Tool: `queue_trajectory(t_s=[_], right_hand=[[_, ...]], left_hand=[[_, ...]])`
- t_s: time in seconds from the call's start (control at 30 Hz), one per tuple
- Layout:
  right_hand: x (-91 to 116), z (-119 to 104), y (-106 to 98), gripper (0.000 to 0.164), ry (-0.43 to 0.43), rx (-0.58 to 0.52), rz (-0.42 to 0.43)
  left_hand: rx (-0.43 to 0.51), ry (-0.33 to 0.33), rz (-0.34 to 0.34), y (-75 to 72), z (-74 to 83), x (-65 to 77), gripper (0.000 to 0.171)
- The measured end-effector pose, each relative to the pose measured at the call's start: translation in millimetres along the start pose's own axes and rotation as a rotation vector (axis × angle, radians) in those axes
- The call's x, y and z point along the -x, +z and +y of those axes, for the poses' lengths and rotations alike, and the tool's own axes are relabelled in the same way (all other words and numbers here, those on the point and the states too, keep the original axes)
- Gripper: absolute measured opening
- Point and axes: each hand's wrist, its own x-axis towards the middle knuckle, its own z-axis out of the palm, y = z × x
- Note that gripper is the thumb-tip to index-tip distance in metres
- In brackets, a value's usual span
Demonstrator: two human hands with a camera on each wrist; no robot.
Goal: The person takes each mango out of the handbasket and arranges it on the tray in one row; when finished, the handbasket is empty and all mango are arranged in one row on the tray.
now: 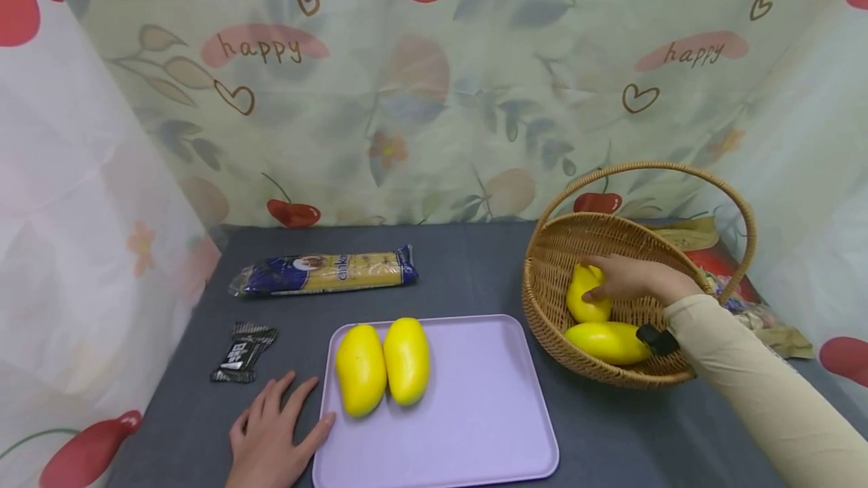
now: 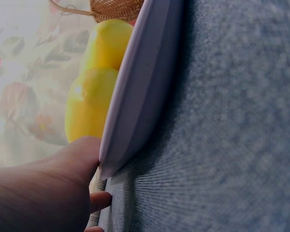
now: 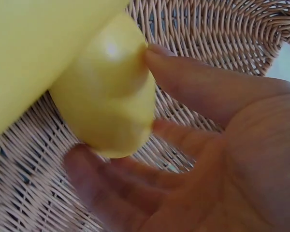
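Inside the wicker basket (image 1: 542,288), my right hand (image 1: 627,277) has its thumb and fingers around one end of a yellow mango (image 1: 585,298). The right wrist view shows the thumb on one side of that mango (image 3: 111,96) and the fingers curled along the other. A second mango (image 1: 606,343) lies in front of it in the basket. My left hand (image 1: 267,431) rests on the table with fingers spread, its thumb at the left rim of the lilac tray (image 1: 475,398). Two mangoes, a left one (image 1: 361,371) and a right one (image 1: 407,361), lie side by side on the tray.
A pasta packet (image 1: 332,271) lies behind the tray, toward the left. The black wrapped snack (image 1: 242,352) is beyond my left fingers. Behind the basket, partly hidden, are a red and brown package (image 1: 725,266) and other wrappers. The basket's tall handle (image 1: 651,166) arches over its opening.
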Motion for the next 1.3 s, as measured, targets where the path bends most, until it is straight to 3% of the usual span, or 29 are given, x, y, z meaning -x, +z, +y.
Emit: queue_trajectory(t_s=[0.27,0.5,0.7,1.03,1.3], right_hand=[[10,-2,-9,0.08,0.124,-0.077,-0.136],[15,2,-13,0.061,-0.043,0.138,-0.009],[10,3,-5,0.07,-0.18,0.13,-0.06],[7,2,1,0.064,-0.182,0.196,-0.076],[0,1,2,0.063,-0.158,0.2,0.001]], left_hand=[[-0.003,0.0,-0.007,0.2,-1.1,-1.3,0.094],[0.0,-0.001,-0.007,0.4,-0.1,-0.4,0.093],[-0.005,-0.011,-0.013,1.3,0.6,-0.4,0.094],[-0.004,-0.005,-0.012,2.6,1.1,-0.7,0.094],[0.009,-0.002,-0.006,1.1,0.5,-0.1,0.094]])
